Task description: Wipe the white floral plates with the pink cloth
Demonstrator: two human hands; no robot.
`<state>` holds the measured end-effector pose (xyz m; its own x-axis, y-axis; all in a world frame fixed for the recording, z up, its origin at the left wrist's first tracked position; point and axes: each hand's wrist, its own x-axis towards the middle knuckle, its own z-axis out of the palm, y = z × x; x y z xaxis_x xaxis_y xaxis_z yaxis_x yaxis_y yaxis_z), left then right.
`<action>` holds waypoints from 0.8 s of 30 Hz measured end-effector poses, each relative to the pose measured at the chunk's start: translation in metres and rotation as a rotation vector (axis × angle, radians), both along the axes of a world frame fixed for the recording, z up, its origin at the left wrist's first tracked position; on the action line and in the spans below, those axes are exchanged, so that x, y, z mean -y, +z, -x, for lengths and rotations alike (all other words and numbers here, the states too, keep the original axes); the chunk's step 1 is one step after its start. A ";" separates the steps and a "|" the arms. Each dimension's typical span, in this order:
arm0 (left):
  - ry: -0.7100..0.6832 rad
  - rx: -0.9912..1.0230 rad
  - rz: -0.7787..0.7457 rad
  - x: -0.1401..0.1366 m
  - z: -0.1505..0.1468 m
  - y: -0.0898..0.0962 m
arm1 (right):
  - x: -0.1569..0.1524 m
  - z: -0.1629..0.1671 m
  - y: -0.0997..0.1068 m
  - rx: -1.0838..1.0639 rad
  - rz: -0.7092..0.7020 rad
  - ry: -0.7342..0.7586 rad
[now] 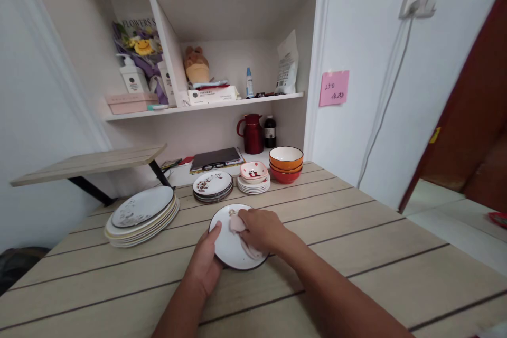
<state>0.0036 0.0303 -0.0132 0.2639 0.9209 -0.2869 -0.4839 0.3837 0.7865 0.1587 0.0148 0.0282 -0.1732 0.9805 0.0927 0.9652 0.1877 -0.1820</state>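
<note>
A white plate [225,240] with a dark rim is in front of me at the middle of the table, its face turned up. My left hand [206,259] grips its left edge, the thumb lying over the rim. A pale pink cloth [238,223] is bunched under my right hand [261,229], whose fingers close on it and press it against the plate's face. Part of the cloth trails toward the plate's lower right. A small printed pattern shows near the plate's far edge, partly covered by the cloth and fingers.
Large plates [142,208] are stacked at left, by a raised wooden stand [95,162]. Behind my plate are a stack of smaller plates [214,185], small dishes with a square bowl [254,171] on top, and stacked bowls [285,161]. A red jug [252,134] stands farther back.
</note>
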 end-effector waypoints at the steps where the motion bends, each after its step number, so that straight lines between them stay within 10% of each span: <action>1: 0.002 -0.002 0.002 0.000 0.000 0.001 | 0.002 -0.002 0.001 0.007 0.011 0.033; 7: -0.002 0.005 -0.010 -0.001 0.000 -0.001 | 0.013 0.009 0.004 0.017 0.017 0.286; 18: 0.003 -0.006 -0.037 -0.004 0.001 -0.004 | 0.003 0.012 -0.001 -0.065 -0.071 0.078; 24: -0.012 -0.049 -0.001 -0.003 0.002 -0.002 | 0.008 0.004 0.005 0.008 0.028 0.241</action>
